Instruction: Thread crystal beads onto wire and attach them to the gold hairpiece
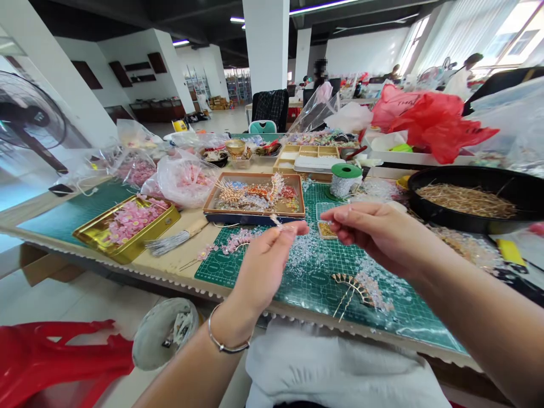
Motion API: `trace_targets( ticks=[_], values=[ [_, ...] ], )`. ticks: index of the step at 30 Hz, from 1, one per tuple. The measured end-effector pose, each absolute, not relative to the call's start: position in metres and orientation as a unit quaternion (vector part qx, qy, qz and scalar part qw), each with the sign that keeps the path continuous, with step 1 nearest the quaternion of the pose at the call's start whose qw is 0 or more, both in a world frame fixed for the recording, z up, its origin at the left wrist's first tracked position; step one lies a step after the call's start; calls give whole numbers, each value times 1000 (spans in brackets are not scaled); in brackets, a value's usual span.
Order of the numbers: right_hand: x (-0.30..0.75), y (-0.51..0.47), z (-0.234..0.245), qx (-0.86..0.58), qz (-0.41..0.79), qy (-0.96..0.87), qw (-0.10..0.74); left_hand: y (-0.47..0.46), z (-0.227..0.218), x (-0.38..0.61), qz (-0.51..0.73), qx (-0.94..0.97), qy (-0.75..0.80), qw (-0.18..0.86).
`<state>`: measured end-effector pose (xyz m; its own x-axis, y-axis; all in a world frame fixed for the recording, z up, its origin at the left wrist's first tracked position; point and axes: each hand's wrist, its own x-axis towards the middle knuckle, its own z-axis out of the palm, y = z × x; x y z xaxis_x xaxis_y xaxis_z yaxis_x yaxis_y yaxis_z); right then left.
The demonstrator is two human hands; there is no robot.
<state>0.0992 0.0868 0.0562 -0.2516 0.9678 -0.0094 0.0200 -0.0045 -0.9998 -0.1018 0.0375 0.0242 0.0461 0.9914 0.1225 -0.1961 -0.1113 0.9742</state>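
left hand with its grip clamped on a tiny pale beaded sprig, right hand with its grip together just beside it, above a green cutting mat strewn with clear beads

A big craft workshop: long worktables, green cutting mats, trays of beadwork
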Motion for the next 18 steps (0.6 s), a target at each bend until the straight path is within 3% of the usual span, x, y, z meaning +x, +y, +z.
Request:
trace_targets(
  ticks=[7,18],
  values=[
    [99,39,39,-447,620,-487,423,16,22,-77,412,591,409,560],
    [128,14,33,-488,577,-540,371,3,26,-87,345,647,376,566]
  ],
)
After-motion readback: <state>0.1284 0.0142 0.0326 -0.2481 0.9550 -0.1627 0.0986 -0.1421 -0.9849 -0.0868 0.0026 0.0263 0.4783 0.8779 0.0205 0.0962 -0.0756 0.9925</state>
